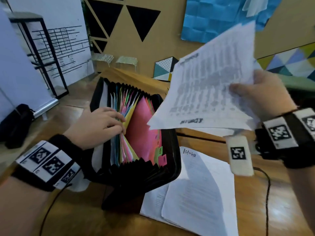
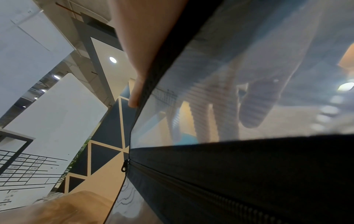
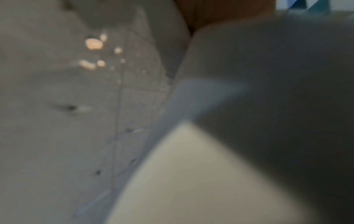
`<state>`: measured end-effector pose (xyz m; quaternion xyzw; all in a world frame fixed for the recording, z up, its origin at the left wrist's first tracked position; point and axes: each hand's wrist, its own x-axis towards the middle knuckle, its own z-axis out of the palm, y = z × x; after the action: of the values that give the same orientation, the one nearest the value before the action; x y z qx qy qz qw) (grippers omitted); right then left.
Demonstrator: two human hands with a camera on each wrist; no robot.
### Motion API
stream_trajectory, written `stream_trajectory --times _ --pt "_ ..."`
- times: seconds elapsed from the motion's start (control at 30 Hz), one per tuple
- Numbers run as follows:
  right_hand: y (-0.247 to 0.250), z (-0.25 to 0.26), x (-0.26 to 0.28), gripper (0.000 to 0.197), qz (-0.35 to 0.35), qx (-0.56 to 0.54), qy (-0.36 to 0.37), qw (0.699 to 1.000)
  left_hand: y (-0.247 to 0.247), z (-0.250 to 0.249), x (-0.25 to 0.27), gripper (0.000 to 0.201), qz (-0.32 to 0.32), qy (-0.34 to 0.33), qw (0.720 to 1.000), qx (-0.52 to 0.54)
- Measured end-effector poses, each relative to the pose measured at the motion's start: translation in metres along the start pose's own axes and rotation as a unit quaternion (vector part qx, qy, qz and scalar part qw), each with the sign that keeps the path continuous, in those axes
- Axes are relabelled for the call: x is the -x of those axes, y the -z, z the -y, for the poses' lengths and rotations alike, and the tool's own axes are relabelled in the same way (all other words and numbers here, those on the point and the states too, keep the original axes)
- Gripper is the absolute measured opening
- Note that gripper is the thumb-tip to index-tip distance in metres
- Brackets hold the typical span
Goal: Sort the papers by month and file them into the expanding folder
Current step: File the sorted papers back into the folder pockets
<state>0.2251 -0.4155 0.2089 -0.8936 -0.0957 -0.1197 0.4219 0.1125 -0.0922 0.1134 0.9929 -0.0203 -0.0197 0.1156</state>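
Note:
A black expanding folder (image 1: 167, 169) stands open on the wooden table, its coloured dividers (image 1: 129, 126) fanned out. My left hand (image 1: 100, 123) reaches into it, fingers curled over the dividers and pulling them leftward so a gap shows before a pink divider (image 1: 143, 133). My right hand (image 1: 260, 92) holds a sheaf of printed white papers (image 1: 209, 86) in the air, above and right of the folder, thumb on top. In the left wrist view my fingers (image 2: 256, 106) show through the folder's clear mesh pocket (image 2: 287, 60). The right wrist view shows only blurred paper (image 3: 76, 121).
More white papers (image 1: 201, 189), the top one headed "October", lie on the table (image 1: 252, 210) right of the folder. A black cable (image 1: 267, 193) trails from my right wrist. A black metal shelf (image 1: 42, 53) and a dark bag (image 1: 15, 123) stand at the left.

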Motion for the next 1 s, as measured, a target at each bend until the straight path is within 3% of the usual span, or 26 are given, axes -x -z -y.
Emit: stream_trajectory --times 0.1,0.23,0.33,0.8,1.0 --pt "-0.031 0.023 0.002 0.035 0.023 0.023 0.024 0.999 0.002 -0.002 0.000 0.056 0.007 -0.008 1.000 -0.014" --pt "-0.065 0.029 0.015 0.019 0.044 0.104 0.080 0.990 0.003 -0.001 0.001 0.061 0.000 -0.015 1.000 -0.017" --pt "-0.078 0.028 0.030 0.018 0.066 0.127 0.106 0.984 0.006 0.001 0.002 0.064 0.007 -0.010 1.000 -0.019" --pt "-0.114 0.027 0.014 0.017 0.217 0.139 -0.018 0.966 0.007 -0.010 -0.004 0.073 0.024 -0.033 0.997 -0.065" --pt "-0.172 0.031 0.027 0.027 0.360 0.085 -0.016 0.929 0.005 -0.011 -0.007 0.076 0.023 -0.038 0.996 -0.080"
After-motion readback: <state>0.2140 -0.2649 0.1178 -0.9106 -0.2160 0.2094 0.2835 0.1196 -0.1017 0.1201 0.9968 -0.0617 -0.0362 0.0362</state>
